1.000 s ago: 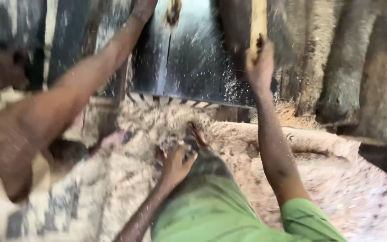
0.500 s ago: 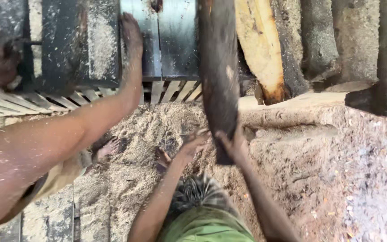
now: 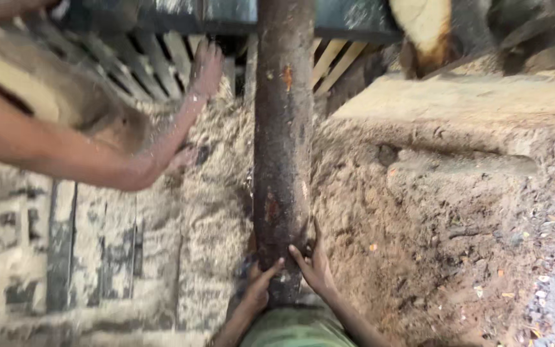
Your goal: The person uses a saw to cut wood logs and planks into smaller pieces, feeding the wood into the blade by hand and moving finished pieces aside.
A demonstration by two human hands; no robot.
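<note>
Sawdust-covered ground (image 3: 457, 212) throughout, pale and heaped at centre-left, browner and lumpier toward the right, with grey gravel at the far right edge. At far left, patterned flooring (image 3: 46, 257) half buried under dust, pattern hard to read. Above it, another person's bare arm (image 3: 65, 154) crossing in from the left edge, shoulder and body cut off, its hand (image 3: 205, 67) laid flat near slanted wooden slats (image 3: 155, 61); a blurred tan shape behind that arm, impossible to identify. Along the top, a dark metal edge (image 3: 226, 13) of some machine or bench, mostly out of frame. At centre, a long dark log (image 3: 282, 141), bark-covered with small orange patches, running straight from the top edge down toward the wearer, far end hidden under the metal edge. At its near end, left hand (image 3: 261, 286) pressed against the lower left side, fingers (image 3: 271, 268) spread on the bark, thumb hidden; right hand (image 3: 313, 263) cupping the lower right side, fingers wrapped onto the log, palm out of sight. Both hands grasping the log between them. Below, a strip of green clothing (image 3: 297, 328), cropped by the bottom edge. At upper right, a split pale timber piece (image 3: 425, 26) and further dark logs (image 3: 534, 45), blurred and cut off by the frame.
</note>
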